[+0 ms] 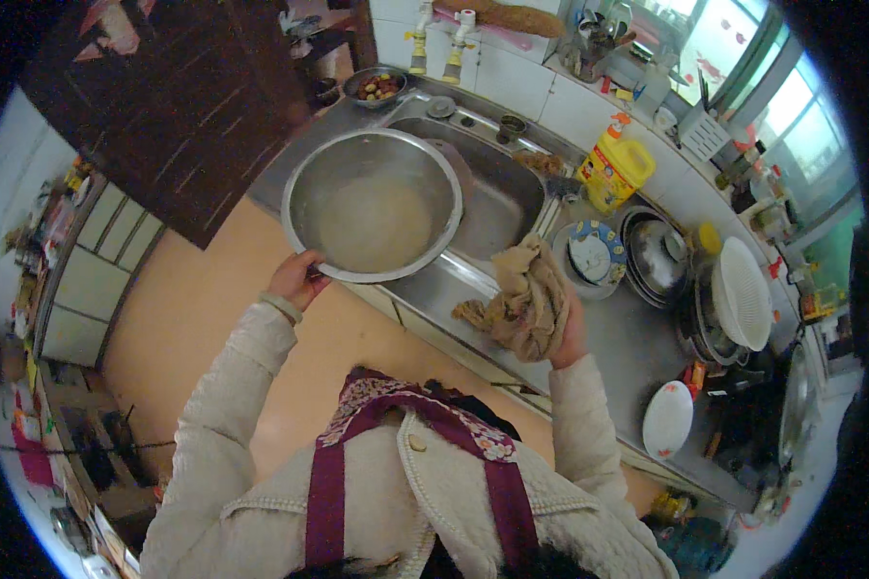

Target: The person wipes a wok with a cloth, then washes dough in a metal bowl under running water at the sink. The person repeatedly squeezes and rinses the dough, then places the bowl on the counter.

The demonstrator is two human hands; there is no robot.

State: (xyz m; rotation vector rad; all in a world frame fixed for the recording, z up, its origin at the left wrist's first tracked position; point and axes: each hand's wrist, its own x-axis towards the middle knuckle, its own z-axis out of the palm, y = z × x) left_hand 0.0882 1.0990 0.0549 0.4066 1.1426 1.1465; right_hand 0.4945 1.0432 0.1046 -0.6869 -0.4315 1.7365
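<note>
My left hand grips the near-left rim of a large stainless steel basin. The basin's inside faces me, and its bottom looks pale and cloudy; whether it holds liquid I cannot tell. It covers the left part of a steel sink. In my right hand is a bunched brown cloth, held over the counter just right of the sink's front edge. Part of the right hand is hidden behind the cloth.
A yellow pump bottle stands behind stacked plates. Metal pots and lids, a white plastic colander and a white oval plate line the right counter. A steel bowl of food sits behind the basin. A dark door stands left.
</note>
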